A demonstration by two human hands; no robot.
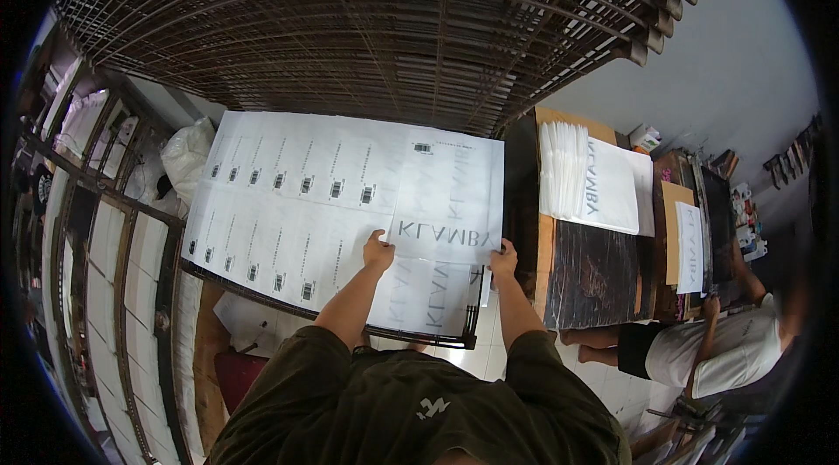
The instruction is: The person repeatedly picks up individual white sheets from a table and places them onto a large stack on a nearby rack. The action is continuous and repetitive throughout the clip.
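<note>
My left hand (378, 252) pinches the near left corner of a white printed sheet (444, 194). The near right corner of that sheet is between the fingers of my right hand (502, 258). Large dark lettering runs along its near edge, and a small dark block is printed near its far left corner. Whether it is paper or a flat bag I cannot tell. It lies over other white printed sheets (288, 233), which overlap in two rows on a dark wire rack tray (419, 338). Small dark printed blocks show on their exposed strips.
Stacked wire rack trays (350, 28) tilt up beyond the sheets. To the right, a fanned stack of white sheets (603, 185) sits on a dark worn table (594, 277). Another person (717, 347) works at a printing station farther right. Shelving (131, 290) stands at left.
</note>
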